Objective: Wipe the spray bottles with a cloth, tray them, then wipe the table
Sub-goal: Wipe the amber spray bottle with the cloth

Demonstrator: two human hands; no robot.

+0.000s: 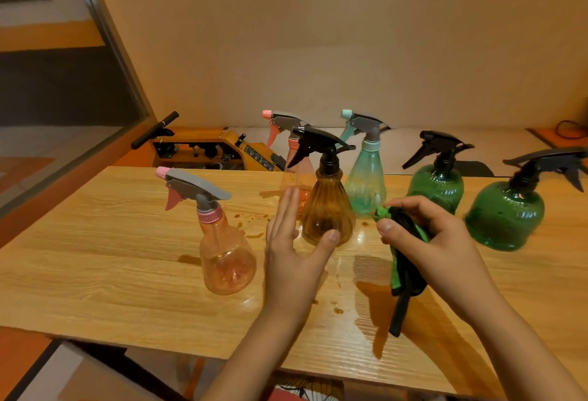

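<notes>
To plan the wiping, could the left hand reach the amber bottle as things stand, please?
Probably yes: the left hand is open beside the amber bottle, thumb by its base, nothing between.

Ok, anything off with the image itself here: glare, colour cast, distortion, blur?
Head view: warm orange cast throughout; glare on the wet table beside the amber bottle; wide-angle distortion slants the table edge and wall; the far-right green bottle looks slightly soft.

The left hand (291, 260) and right hand (440, 241) are bare. The left forearm (257, 353) and right forearm (521, 353) are bare too, uncovered right down to the lower edge of the view. The fingers (286, 209) are slim, and short-trimmed nails show plainly on the left thumb (331, 237) and the right thumb (386, 225).
</notes>
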